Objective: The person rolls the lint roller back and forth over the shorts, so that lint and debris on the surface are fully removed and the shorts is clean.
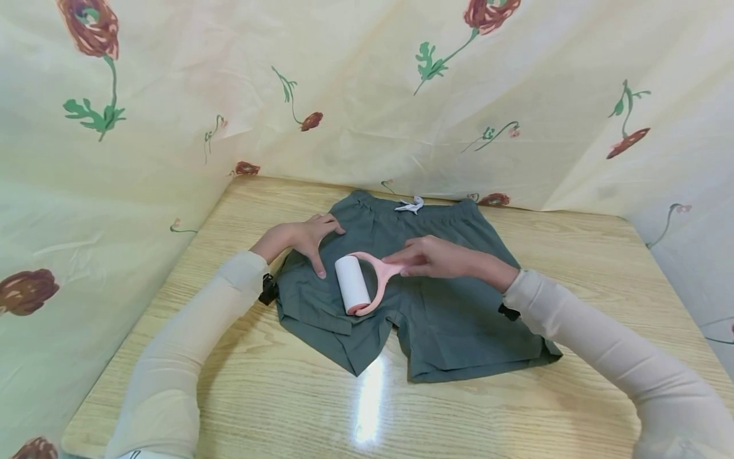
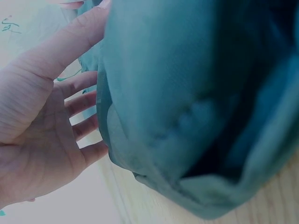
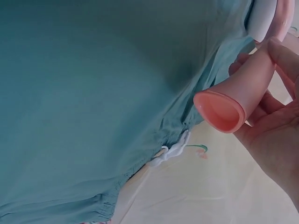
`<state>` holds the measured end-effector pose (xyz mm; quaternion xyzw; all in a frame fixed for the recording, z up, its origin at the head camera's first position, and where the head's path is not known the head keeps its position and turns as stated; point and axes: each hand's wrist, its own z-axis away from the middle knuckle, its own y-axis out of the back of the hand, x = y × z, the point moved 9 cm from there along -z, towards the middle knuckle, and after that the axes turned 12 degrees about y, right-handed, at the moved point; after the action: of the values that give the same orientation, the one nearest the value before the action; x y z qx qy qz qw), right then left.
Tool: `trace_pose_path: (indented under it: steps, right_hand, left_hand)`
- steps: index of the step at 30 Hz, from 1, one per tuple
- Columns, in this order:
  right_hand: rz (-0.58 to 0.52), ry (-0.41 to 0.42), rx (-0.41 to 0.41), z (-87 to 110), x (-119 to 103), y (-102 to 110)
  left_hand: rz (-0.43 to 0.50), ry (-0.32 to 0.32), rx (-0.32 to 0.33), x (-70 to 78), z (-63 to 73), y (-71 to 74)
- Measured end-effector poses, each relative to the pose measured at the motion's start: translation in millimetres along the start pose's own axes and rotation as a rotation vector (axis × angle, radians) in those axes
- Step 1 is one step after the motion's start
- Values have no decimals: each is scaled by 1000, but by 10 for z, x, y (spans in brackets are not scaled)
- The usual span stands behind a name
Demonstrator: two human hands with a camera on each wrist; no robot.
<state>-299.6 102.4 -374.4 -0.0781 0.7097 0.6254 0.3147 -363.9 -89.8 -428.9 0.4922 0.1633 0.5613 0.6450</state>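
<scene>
Grey-green shorts (image 1: pixel 459 319) lie spread out, waistband towards the back, with a white drawstring (image 1: pixel 411 205) tied at its middle. My right hand (image 1: pixel 438 256) grips the pink handle of a lint roller (image 3: pixel 240 93). Its white roll (image 1: pixel 352 285) lies over the left leg of the shorts, near the crotch. At the left side of the shorts, my left hand (image 1: pixel 309 241) rests on the cloth with thumb and fingers spread. The left wrist view shows those fingers (image 2: pixel 86 102) extended, their tips hidden behind a raised fold. The left leg's hem is partly folded over.
The shorts are on a light wooden table (image 1: pixel 275 395) with rounded corners. A cream curtain (image 1: pixel 355 108) with a flower print hangs along its back and both sides. Dark wrist straps (image 1: pixel 268 290) sit below both pale sleeves.
</scene>
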Motion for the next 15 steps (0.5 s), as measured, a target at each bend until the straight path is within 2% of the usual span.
trace_pose_path:
  steps: [15]
  right_hand:
    - [-62, -16, -7, 100, 119, 25]
  left_hand:
    - [8, 0, -1, -8, 5, 2]
